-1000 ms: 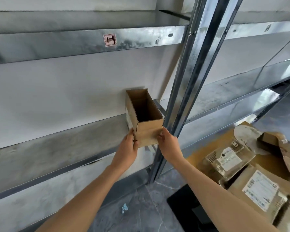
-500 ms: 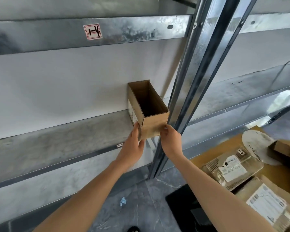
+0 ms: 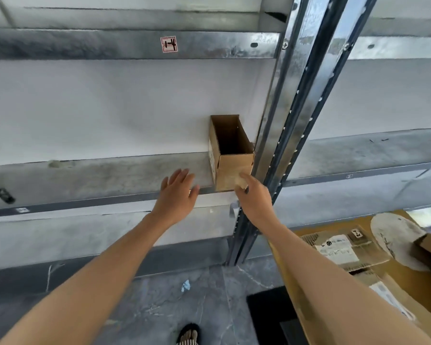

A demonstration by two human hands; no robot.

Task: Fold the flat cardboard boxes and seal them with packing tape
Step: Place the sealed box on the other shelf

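Observation:
A small folded cardboard box [image 3: 230, 155] stands open-topped on the metal shelf [image 3: 110, 175], pushed back against the wall beside the steel upright. My left hand [image 3: 177, 195] hovers to the left of the box with fingers spread, touching nothing. Fingers of my right hand [image 3: 251, 195] reach the lower front face of the box; the hand holds nothing.
The steel rack upright [image 3: 291, 135] rises right next to the box. A large cardboard carton [image 3: 309, 270] with flat, labelled boxes [image 3: 339, 247] lies on the floor at lower right. A black mat [image 3: 269, 317] and a scrap of paper [image 3: 185, 285] lie on the grey floor.
Both hands gripped the box's front corners before. The box now sits further back on the shelf, my left hand has let go and drawn left, and my right hand has loosened.

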